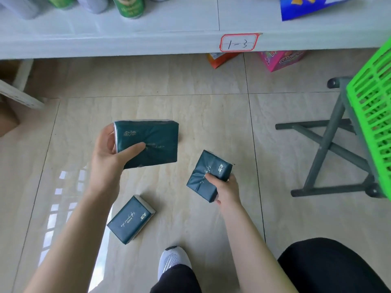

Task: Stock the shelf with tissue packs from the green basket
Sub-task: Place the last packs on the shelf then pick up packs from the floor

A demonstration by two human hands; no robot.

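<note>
The left hand (110,153) gripped one tissue pack (150,142); the right hand (224,189) clutched another pack (208,176). A third pack (131,219) lay on the floor (211,115), near, between both forearms.

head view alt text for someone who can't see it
The left hand grips one dark green tissue pack and the right hand another pack, above a third pack on the tiled floor. A white shelf lies ahead, a green basket at right.
</note>
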